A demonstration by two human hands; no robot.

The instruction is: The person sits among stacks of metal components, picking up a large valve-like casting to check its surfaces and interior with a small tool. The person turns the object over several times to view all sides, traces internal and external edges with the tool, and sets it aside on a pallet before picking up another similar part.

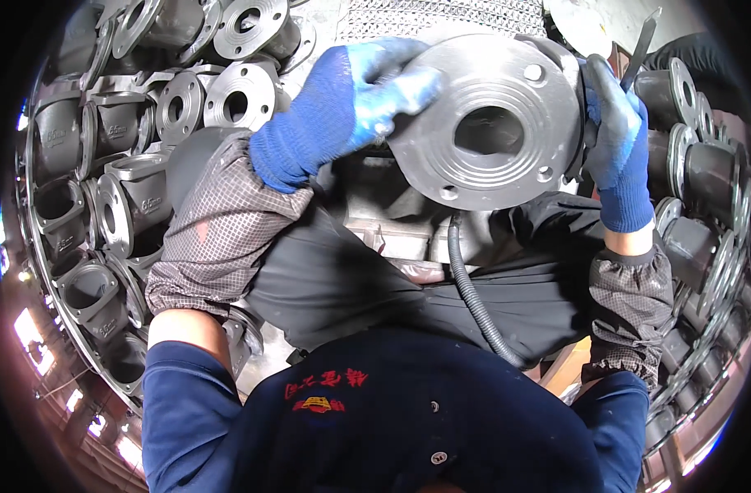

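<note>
A grey cast-metal valve body (546,115) with a round flange faces me above my lap, its wide centre bore and several bolt holes showing. My left hand (367,99), in a blue knitted glove with a lighter coated palm, is closed on the flange's left rim. On the other side my right hand (618,135), gloved alike, lies against the casting's right edge. A narrow dark flat tool (643,48), perhaps a file, sticks up from that hand; its lower end is hidden. The casting's underside is out of sight.
Similar flanged castings (137,201) are stacked on the left, and more castings (712,177) stand on the right. A ribbed black hose (471,287) runs down between my legs. Metal mesh (441,15) lies at the far side, beside a pale round object (579,25).
</note>
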